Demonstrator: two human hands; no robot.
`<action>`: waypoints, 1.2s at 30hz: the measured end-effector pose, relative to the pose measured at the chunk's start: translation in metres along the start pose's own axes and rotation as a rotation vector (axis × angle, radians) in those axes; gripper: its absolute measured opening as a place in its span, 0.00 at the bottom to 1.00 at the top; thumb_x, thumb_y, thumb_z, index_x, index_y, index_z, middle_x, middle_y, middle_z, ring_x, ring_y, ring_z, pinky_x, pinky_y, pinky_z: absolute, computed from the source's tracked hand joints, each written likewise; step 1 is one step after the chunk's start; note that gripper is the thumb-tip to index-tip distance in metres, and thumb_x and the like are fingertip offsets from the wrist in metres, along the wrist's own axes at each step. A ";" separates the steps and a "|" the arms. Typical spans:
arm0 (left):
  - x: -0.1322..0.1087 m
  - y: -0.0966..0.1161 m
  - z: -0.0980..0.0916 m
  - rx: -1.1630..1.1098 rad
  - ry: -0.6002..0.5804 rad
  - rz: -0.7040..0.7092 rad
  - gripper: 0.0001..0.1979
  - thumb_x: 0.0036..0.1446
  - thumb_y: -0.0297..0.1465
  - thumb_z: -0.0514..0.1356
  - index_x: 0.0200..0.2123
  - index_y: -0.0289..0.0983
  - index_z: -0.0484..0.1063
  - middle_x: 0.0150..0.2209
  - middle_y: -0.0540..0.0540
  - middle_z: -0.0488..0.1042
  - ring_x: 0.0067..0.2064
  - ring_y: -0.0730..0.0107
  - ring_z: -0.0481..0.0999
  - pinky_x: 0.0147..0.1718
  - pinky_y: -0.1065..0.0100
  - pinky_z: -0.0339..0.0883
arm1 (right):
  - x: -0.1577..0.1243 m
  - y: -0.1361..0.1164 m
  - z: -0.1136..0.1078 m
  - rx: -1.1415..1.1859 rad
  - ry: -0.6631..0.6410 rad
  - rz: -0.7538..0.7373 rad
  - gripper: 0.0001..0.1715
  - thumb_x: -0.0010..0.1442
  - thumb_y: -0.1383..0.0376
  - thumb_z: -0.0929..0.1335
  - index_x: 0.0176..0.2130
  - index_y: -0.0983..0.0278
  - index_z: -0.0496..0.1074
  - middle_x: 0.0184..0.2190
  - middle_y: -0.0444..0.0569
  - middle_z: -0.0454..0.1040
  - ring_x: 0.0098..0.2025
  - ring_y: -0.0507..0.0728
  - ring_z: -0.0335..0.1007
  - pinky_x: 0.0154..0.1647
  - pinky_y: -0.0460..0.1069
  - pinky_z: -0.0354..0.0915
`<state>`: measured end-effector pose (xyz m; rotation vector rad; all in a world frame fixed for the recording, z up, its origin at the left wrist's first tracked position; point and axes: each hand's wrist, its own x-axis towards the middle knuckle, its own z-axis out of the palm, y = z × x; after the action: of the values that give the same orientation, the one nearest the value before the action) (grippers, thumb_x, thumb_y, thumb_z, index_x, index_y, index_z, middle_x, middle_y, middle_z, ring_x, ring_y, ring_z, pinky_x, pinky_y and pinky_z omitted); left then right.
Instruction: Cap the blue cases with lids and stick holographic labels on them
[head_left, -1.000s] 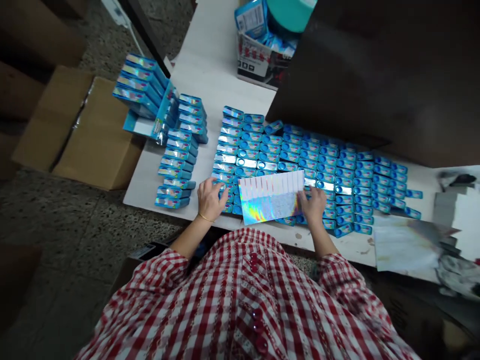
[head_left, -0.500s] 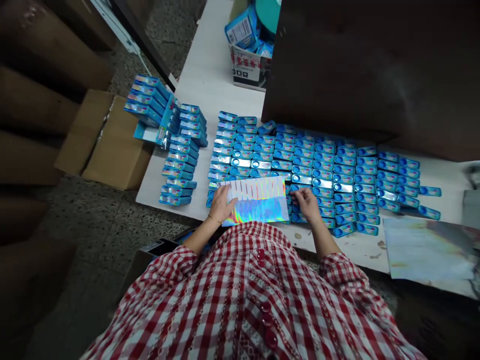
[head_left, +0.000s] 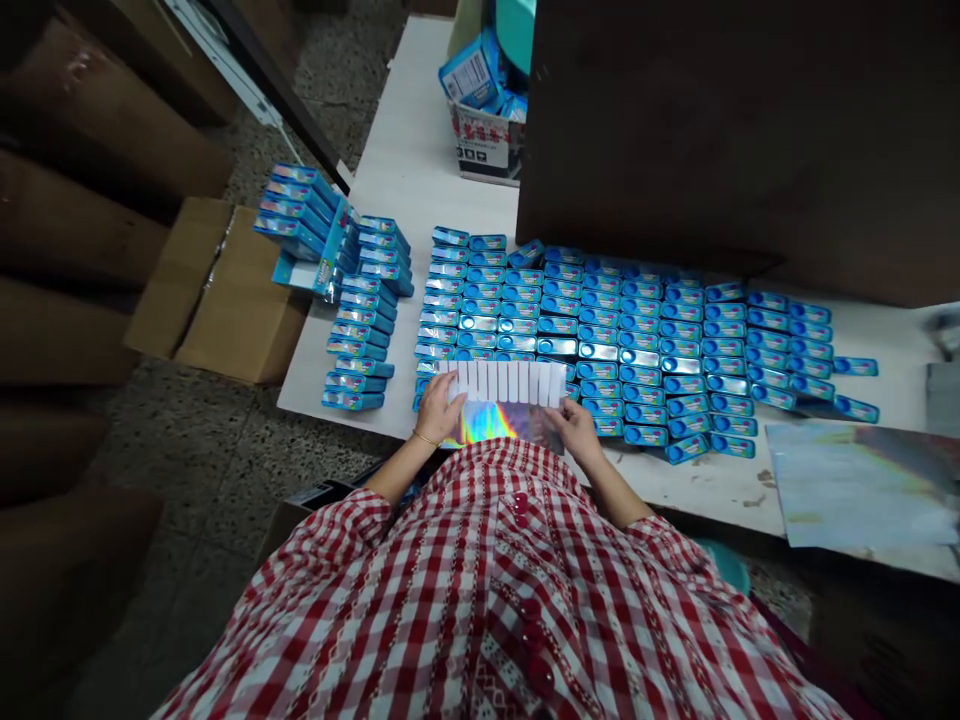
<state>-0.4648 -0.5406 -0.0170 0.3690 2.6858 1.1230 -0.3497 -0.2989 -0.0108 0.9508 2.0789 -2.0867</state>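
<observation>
A shiny holographic sticker sheet [head_left: 487,420] with a row of pale strips along its far half lies at the table's front edge, close to my body. My left hand [head_left: 439,408] grips its left end, thumb on top. At its right end, my right hand [head_left: 576,428] has its fingers closed on the sheet's edge by the last strip. Under and beyond the sheet stand rows of small blue packs [head_left: 600,333], packed side by side; the sheet hides some of them.
More blue packs [head_left: 358,325] stand in a column at the left, beside a display box [head_left: 330,245] of packs. A carton [head_left: 487,150] of packs sits at the back. A large dark panel [head_left: 712,140] borders the table. Another shiny sheet [head_left: 855,490] lies right; a cardboard box [head_left: 240,300] is left.
My right hand has moved left from over the blue packs onto the sheet's right end. My left hand has stayed on the left end. The sheet's glare has shifted.
</observation>
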 end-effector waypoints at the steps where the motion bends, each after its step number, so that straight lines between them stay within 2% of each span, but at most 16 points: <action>1: 0.000 0.002 -0.003 -0.010 0.059 -0.022 0.24 0.49 0.35 0.60 0.51 0.37 0.66 0.51 0.38 0.67 0.55 0.55 0.64 0.55 0.54 0.57 | 0.000 -0.004 0.000 0.039 -0.005 -0.001 0.20 0.42 0.51 0.71 0.28 0.63 0.69 0.23 0.43 0.72 0.28 0.55 0.67 0.32 0.51 0.65; 3: 0.002 0.005 -0.010 -0.079 0.155 -0.102 0.30 0.46 0.37 0.63 0.53 0.37 0.64 0.53 0.36 0.65 0.56 0.54 0.63 0.54 0.54 0.57 | 0.003 -0.015 -0.006 0.165 0.024 -0.008 0.20 0.42 0.51 0.72 0.30 0.62 0.69 0.26 0.45 0.74 0.30 0.56 0.69 0.33 0.51 0.66; 4: 0.005 0.007 -0.012 -0.161 0.156 -0.152 0.33 0.45 0.38 0.64 0.54 0.37 0.62 0.52 0.36 0.65 0.53 0.56 0.66 0.52 0.55 0.60 | 0.006 -0.021 -0.010 0.230 0.042 -0.012 0.20 0.41 0.52 0.72 0.31 0.62 0.69 0.29 0.45 0.75 0.31 0.56 0.70 0.35 0.52 0.67; 6: 0.012 0.011 -0.016 -0.391 0.065 -0.237 0.36 0.44 0.36 0.65 0.57 0.38 0.58 0.45 0.40 0.70 0.43 0.64 0.72 0.45 0.60 0.65 | 0.013 -0.033 -0.021 0.328 0.063 -0.012 0.21 0.39 0.54 0.74 0.33 0.61 0.70 0.31 0.46 0.77 0.34 0.57 0.72 0.37 0.53 0.67; 9: 0.027 0.020 -0.015 -0.667 -0.061 -0.286 0.39 0.43 0.33 0.65 0.58 0.38 0.55 0.35 0.48 0.70 0.32 0.75 0.71 0.37 0.68 0.67 | 0.021 -0.048 -0.036 0.377 0.057 -0.017 0.22 0.36 0.56 0.75 0.33 0.60 0.71 0.33 0.46 0.77 0.35 0.57 0.73 0.41 0.53 0.68; 13: 0.045 0.040 -0.009 -0.853 -0.165 -0.356 0.42 0.40 0.33 0.67 0.59 0.39 0.54 0.34 0.49 0.70 0.33 0.74 0.72 0.34 0.69 0.68 | 0.025 -0.057 -0.050 0.328 0.043 -0.063 0.24 0.36 0.53 0.75 0.33 0.59 0.71 0.33 0.47 0.77 0.36 0.58 0.73 0.40 0.54 0.69; 15: 0.049 0.051 -0.008 -0.900 -0.201 -0.326 0.44 0.40 0.32 0.67 0.60 0.39 0.52 0.33 0.49 0.71 0.33 0.72 0.73 0.34 0.69 0.68 | 0.026 -0.058 -0.056 0.288 0.047 -0.087 0.24 0.37 0.52 0.74 0.34 0.59 0.71 0.33 0.48 0.77 0.36 0.58 0.73 0.39 0.54 0.69; 18: 0.050 0.065 -0.010 -0.865 -0.170 -0.191 0.43 0.40 0.32 0.67 0.60 0.39 0.54 0.29 0.51 0.72 0.31 0.74 0.72 0.33 0.71 0.67 | 0.030 -0.058 -0.062 0.268 0.156 -0.136 0.24 0.39 0.54 0.74 0.36 0.60 0.71 0.32 0.47 0.76 0.35 0.57 0.73 0.38 0.53 0.69; 20: 0.050 0.071 -0.012 -0.792 -0.133 -0.119 0.34 0.40 0.33 0.67 0.54 0.38 0.65 0.28 0.51 0.72 0.29 0.74 0.70 0.32 0.71 0.66 | 0.032 -0.059 -0.062 0.261 0.266 -0.175 0.28 0.39 0.56 0.73 0.42 0.60 0.70 0.32 0.46 0.76 0.34 0.56 0.72 0.37 0.52 0.69; 22: 0.052 0.072 -0.014 -0.737 -0.096 -0.118 0.23 0.42 0.36 0.65 0.44 0.35 0.73 0.27 0.50 0.72 0.28 0.74 0.68 0.29 0.71 0.64 | 0.033 -0.062 -0.061 0.219 0.330 -0.216 0.33 0.41 0.57 0.73 0.48 0.60 0.68 0.32 0.46 0.75 0.33 0.55 0.72 0.36 0.51 0.69; 24: 0.056 0.073 -0.017 -0.717 -0.074 -0.151 0.19 0.45 0.38 0.63 0.39 0.34 0.75 0.25 0.49 0.70 0.26 0.75 0.66 0.26 0.71 0.63 | 0.031 -0.068 -0.059 0.169 0.352 -0.257 0.33 0.44 0.58 0.72 0.51 0.60 0.68 0.33 0.47 0.75 0.34 0.55 0.71 0.37 0.51 0.68; 27: 0.061 0.075 -0.028 -0.665 -0.091 -0.072 0.21 0.46 0.39 0.64 0.42 0.35 0.76 0.28 0.48 0.71 0.28 0.74 0.67 0.28 0.70 0.64 | 0.025 -0.079 -0.063 0.139 0.322 -0.253 0.29 0.44 0.60 0.73 0.48 0.61 0.72 0.31 0.44 0.74 0.33 0.53 0.70 0.38 0.51 0.68; 29: 0.064 0.080 -0.038 -0.559 -0.110 0.066 0.25 0.40 0.38 0.68 0.44 0.36 0.75 0.33 0.47 0.71 0.32 0.72 0.68 0.33 0.69 0.65 | 0.021 -0.088 -0.069 0.100 0.243 -0.226 0.33 0.39 0.62 0.75 0.48 0.60 0.73 0.30 0.42 0.73 0.33 0.53 0.69 0.38 0.51 0.68; 31: 0.066 0.086 -0.048 -0.426 -0.119 0.179 0.28 0.37 0.36 0.71 0.45 0.37 0.75 0.33 0.48 0.69 0.33 0.71 0.68 0.35 0.68 0.65 | 0.019 -0.094 -0.077 0.009 0.176 -0.239 0.38 0.35 0.63 0.77 0.49 0.59 0.72 0.31 0.42 0.74 0.35 0.55 0.69 0.38 0.52 0.68; 33: 0.066 0.092 -0.055 -0.316 -0.096 0.265 0.24 0.40 0.36 0.69 0.44 0.37 0.76 0.30 0.49 0.67 0.31 0.72 0.67 0.35 0.68 0.65 | 0.019 -0.100 -0.085 -0.106 0.158 -0.285 0.35 0.36 0.62 0.77 0.47 0.59 0.74 0.31 0.43 0.75 0.35 0.56 0.69 0.38 0.53 0.68; 36: 0.063 0.102 -0.061 -0.191 -0.009 0.392 0.11 0.50 0.34 0.64 0.37 0.37 0.78 0.28 0.50 0.66 0.31 0.73 0.67 0.34 0.68 0.65 | 0.016 -0.109 -0.094 -0.329 0.168 -0.375 0.22 0.44 0.56 0.74 0.41 0.59 0.77 0.28 0.45 0.74 0.31 0.57 0.69 0.36 0.54 0.67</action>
<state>-0.5267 -0.4922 0.0923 0.8901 2.5320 1.4601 -0.3751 -0.1952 0.0871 0.7588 2.7594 -1.7581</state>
